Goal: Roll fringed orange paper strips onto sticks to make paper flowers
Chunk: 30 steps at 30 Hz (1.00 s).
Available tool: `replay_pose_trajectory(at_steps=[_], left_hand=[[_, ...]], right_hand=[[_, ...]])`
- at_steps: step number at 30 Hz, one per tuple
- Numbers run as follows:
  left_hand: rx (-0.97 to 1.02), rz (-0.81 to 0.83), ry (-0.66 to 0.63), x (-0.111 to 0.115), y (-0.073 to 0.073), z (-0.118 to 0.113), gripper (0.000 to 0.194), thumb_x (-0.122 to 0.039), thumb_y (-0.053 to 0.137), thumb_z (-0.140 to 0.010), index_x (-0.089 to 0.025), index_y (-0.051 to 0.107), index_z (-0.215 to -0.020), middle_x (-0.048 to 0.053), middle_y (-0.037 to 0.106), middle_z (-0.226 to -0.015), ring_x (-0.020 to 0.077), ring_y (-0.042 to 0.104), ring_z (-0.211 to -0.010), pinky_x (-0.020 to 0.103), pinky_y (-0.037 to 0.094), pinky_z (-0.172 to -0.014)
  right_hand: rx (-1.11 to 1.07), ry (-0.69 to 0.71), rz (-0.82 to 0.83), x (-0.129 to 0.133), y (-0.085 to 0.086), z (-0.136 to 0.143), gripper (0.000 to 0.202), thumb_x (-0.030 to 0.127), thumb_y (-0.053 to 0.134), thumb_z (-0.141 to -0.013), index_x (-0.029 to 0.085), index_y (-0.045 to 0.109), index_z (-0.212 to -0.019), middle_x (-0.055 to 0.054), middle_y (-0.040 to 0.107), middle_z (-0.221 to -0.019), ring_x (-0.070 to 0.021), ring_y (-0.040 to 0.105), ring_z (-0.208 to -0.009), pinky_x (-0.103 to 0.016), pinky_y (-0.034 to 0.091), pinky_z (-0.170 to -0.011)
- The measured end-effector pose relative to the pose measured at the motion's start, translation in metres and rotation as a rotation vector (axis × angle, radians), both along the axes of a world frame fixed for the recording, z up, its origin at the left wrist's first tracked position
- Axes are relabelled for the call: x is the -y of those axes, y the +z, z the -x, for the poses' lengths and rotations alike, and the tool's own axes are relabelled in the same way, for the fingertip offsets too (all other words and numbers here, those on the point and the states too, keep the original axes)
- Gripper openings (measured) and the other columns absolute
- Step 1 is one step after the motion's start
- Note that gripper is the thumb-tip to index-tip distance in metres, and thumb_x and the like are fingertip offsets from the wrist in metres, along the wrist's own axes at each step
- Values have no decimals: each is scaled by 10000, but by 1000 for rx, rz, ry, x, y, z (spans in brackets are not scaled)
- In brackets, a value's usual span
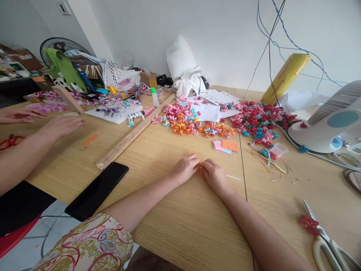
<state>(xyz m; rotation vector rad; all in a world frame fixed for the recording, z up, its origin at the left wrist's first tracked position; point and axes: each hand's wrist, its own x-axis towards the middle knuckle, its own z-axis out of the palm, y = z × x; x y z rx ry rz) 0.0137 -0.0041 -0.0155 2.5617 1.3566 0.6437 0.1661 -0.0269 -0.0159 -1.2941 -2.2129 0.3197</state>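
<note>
Both of my hands meet over the middle of the wooden table. My left hand (185, 167) has its fingers closed on a small piece of orange paper (192, 154), part of which sticks out above the fingertips. My right hand (216, 175) pinches at the same orange piece from the other side; most of it is hidden by the fingers. Just beyond them lie small pink, blue and orange paper slips (229, 146). Farther back is a heap of paper flowers (183, 124) in pink, orange and blue. A thin white strip (233, 177) rests beside my right hand.
A wooden bar (135, 133) crosses the table on the left, near a black phone (97, 191). Scissors (324, 241) lie front right, below a white fan-like device (332, 116). Another person's hands (60, 126) work at the left. A glue tube (135, 116) lies beyond the bar.
</note>
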Motion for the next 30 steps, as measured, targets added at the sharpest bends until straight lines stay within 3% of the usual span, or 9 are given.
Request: replay_pose_trajectory(at_steps=[15, 30], left_hand=[[-79, -52, -7, 3, -1, -1, 62, -127, 474, -779, -160, 525, -785, 34, 529, -848, 142, 537, -781, 218, 431, -659], [-47, -56, 4, 4, 0, 0, 88, -125, 462, -775, -174, 533, -794, 27, 524, -838, 132, 535, -785, 205, 431, -670]], right_hand=[[-6, 47, -6, 1, 1, -1, 198, 108, 378, -823, 187, 541, -744, -18, 525, -784, -99, 522, -697, -187, 388, -639], [108, 45, -21, 4, 2, -2, 190, 119, 367, -831, 190, 537, -789, -21, 500, -813, -89, 502, -668, -184, 370, -613]])
